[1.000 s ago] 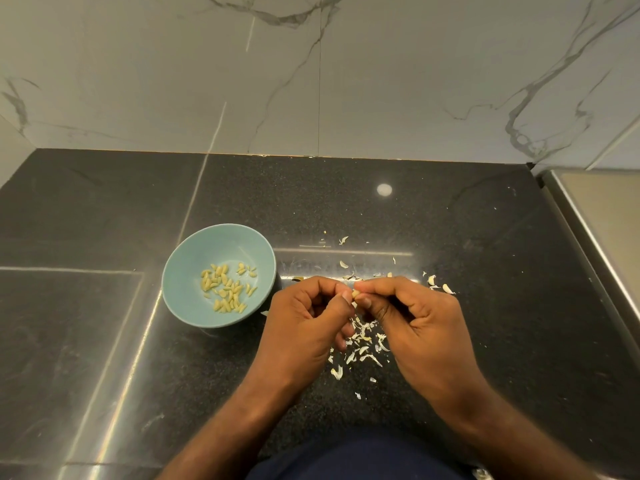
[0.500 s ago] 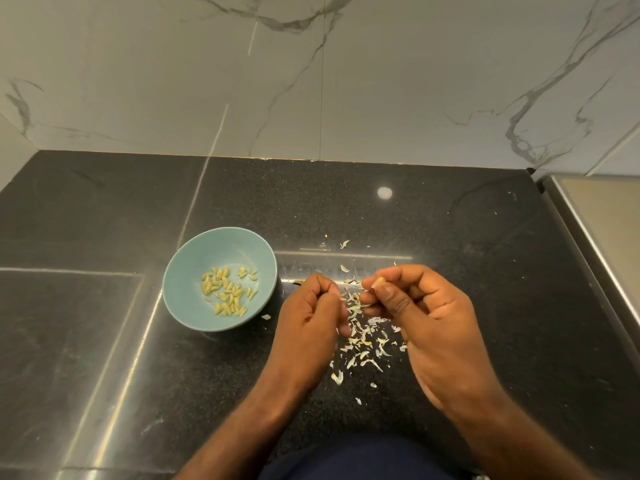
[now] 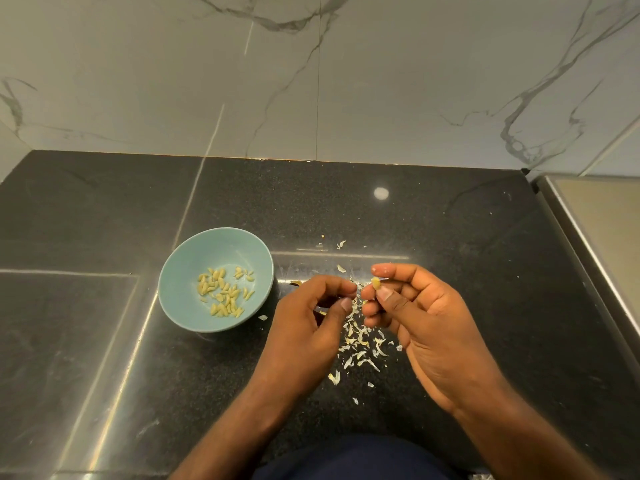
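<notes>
A light blue bowl [image 3: 194,271] stands on the black stone counter [image 3: 467,258] and holds several pale peeled seeds [image 3: 225,292]. Just right of it, a scatter of white husk bits [image 3: 360,344] lies on the counter. My right hand [image 3: 426,327] hovers above the husks and pinches one small yellowish seed [image 3: 375,283] between thumb and fingers. My left hand [image 3: 311,327] is beside it with curled fingers; whether it holds a husk bit I cannot tell.
A marble-patterned wall [image 3: 311,81] rises behind the counter. A steel-edged raised surface [image 3: 602,230] borders the counter on the right. More husk flecks [image 3: 341,244] lie farther back. A dark garment [image 3: 346,459] shows at the bottom edge.
My hands have come apart from working together on the seed. The right hand has turned palm up and now keeps the seed alone.
</notes>
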A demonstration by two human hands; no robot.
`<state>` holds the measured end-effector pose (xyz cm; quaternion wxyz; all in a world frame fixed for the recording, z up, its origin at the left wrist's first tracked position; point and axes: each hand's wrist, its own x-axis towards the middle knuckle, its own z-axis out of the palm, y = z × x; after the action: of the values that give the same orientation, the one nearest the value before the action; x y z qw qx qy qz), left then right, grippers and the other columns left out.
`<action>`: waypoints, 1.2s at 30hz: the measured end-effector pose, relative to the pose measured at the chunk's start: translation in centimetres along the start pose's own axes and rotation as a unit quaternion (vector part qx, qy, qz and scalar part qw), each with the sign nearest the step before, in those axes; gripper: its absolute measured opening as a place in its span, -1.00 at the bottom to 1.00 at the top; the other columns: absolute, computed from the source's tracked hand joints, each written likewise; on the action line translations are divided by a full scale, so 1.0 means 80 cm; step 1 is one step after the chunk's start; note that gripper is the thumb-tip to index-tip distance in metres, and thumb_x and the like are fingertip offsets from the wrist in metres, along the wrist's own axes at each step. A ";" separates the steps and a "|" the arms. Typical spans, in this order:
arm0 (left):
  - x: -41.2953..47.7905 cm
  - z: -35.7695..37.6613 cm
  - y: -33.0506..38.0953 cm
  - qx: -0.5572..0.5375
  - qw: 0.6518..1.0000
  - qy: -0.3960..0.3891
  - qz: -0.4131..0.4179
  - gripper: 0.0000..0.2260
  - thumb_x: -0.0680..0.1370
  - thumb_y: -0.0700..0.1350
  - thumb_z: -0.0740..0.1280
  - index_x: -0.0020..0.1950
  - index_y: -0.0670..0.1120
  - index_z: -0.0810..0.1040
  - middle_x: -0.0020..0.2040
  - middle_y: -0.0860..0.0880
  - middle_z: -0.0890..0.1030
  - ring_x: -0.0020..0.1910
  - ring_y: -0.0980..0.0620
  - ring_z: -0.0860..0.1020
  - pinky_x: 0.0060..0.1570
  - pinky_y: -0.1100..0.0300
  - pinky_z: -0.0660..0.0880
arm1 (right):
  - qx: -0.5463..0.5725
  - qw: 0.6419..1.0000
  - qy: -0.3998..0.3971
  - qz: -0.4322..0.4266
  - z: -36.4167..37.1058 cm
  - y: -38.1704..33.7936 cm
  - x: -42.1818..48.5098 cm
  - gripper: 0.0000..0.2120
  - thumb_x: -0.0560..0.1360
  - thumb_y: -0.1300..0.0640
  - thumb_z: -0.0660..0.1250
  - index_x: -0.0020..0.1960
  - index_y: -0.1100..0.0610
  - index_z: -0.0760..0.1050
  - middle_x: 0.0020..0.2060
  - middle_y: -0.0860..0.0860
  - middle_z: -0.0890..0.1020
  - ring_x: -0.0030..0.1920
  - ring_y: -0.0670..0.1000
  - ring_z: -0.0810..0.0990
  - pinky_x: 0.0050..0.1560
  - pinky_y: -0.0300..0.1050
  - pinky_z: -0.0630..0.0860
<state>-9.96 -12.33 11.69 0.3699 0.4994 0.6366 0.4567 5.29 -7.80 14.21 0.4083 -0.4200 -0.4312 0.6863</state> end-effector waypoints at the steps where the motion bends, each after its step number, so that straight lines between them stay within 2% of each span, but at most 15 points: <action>1: 0.000 -0.002 0.005 -0.023 1.000 -0.007 0.000 -0.81 0.59 -0.18 0.37 0.09 0.10 0.62 -0.04 0.16 0.68 -0.01 0.16 0.63 -0.05 0.20 0.58 | -0.004 1.000 -0.002 0.004 -0.001 -0.002 0.000 -0.79 0.55 0.38 0.27 0.15 0.24 0.53 -0.17 0.17 0.71 -0.20 0.05 0.66 -0.19 -0.15 0.60; 4: 0.002 -0.006 0.013 -0.072 0.997 -0.035 0.004 -0.81 0.59 -0.15 0.35 0.16 0.04 0.64 -0.01 0.11 0.70 0.03 0.13 0.65 0.00 0.15 0.60 | -0.024 0.999 -0.021 0.014 -0.001 -0.006 0.000 -0.80 0.49 0.26 0.35 0.11 0.26 0.53 -0.21 0.19 0.70 -0.22 0.10 0.66 -0.20 -0.11 0.60; 6: 0.004 -0.007 0.013 -0.098 0.994 -0.044 0.001 -0.84 0.57 -0.12 0.36 0.11 -0.02 0.67 -0.05 0.05 0.71 0.00 0.09 0.67 0.02 0.16 0.59 | -0.035 0.999 -0.030 0.021 -0.002 -0.007 -0.001 -0.76 0.43 0.20 0.37 0.07 0.28 0.53 -0.23 0.18 0.70 -0.24 0.11 0.67 -0.21 -0.12 0.61; 10: 0.004 -0.005 0.011 -0.139 0.990 -0.026 -0.006 -0.82 0.48 -0.03 0.40 -0.01 -0.08 0.70 -0.16 -0.02 0.72 -0.13 0.06 0.68 -0.12 0.23 0.55 | -0.143 0.989 -0.026 -0.010 -0.003 -0.003 -0.001 -0.90 0.53 0.27 0.36 0.03 0.20 0.60 -0.23 0.12 0.72 -0.22 0.10 0.71 -0.19 -0.09 0.64; 13: 0.003 -0.003 0.007 -0.146 0.989 -0.004 0.002 -0.83 0.45 -0.05 0.43 -0.04 -0.11 0.71 -0.16 -0.03 0.73 -0.14 0.04 0.69 -0.12 0.22 0.58 | -0.212 0.976 -0.032 -0.037 -0.005 -0.002 0.000 -0.89 0.54 0.26 0.38 0.00 0.11 0.65 -0.22 0.06 0.73 -0.22 0.06 0.71 -0.16 -0.07 0.64; 18: 0.000 0.000 0.005 -0.135 0.990 0.023 0.020 -0.88 0.47 -0.08 0.41 -0.03 -0.02 0.70 -0.15 0.05 0.73 -0.11 0.09 0.69 -0.07 0.21 0.61 | -0.221 0.974 -0.033 -0.034 -0.003 -0.001 0.000 -0.92 0.53 0.24 0.40 -0.05 0.10 0.66 -0.25 0.05 0.72 -0.25 0.05 0.70 -0.20 -0.10 0.63; 24: -0.003 -0.001 0.000 -0.103 0.994 0.008 0.026 -0.81 0.53 -0.23 0.43 0.09 -0.02 0.70 -0.05 0.07 0.73 0.02 0.06 0.68 0.05 0.02 0.62 | -0.212 0.976 -0.005 -0.043 0.000 -0.001 -0.001 -0.95 0.50 0.23 0.44 -0.06 0.11 0.65 -0.27 0.04 0.72 -0.27 0.02 0.70 -0.23 -0.10 0.65; 30: -0.003 -0.007 0.001 -0.074 0.997 -0.009 0.032 -0.81 0.52 -0.20 0.44 0.10 -0.03 0.71 -0.03 0.10 0.72 0.03 0.12 0.67 0.09 0.08 0.61 | -0.283 0.954 -0.012 -0.097 -0.002 -0.004 -0.005 -0.86 0.50 0.22 0.45 -0.09 -0.02 0.66 -0.29 -0.08 0.70 -0.29 -0.08 0.67 -0.25 -0.24 0.61; 33: -0.004 -0.009 0.002 -0.080 0.996 -0.012 0.028 -0.81 0.51 -0.23 0.45 0.10 -0.06 0.71 -0.03 0.07 0.72 0.03 0.10 0.67 0.09 0.05 0.61 | -0.290 0.951 -0.027 -0.104 -0.001 -0.006 -0.005 -0.86 0.51 0.22 0.44 -0.13 -0.01 0.66 -0.32 -0.04 0.68 -0.36 -0.11 0.61 -0.33 -0.27 0.54; 36: -0.005 -0.011 0.002 -0.081 0.996 -0.009 0.040 -0.81 0.51 -0.24 0.46 0.09 -0.06 0.72 -0.05 0.07 0.72 0.01 0.08 0.68 0.06 0.05 0.62 | -0.290 0.951 -0.035 -0.105 0.001 -0.007 -0.005 -0.86 0.51 0.22 0.43 -0.15 0.00 0.66 -0.33 0.01 0.67 -0.37 -0.01 0.59 -0.36 -0.19 0.54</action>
<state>-10.64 -12.92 12.15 0.3962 0.4966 0.5741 0.5165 5.45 -7.99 14.84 0.3232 -0.4486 -0.6670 0.4994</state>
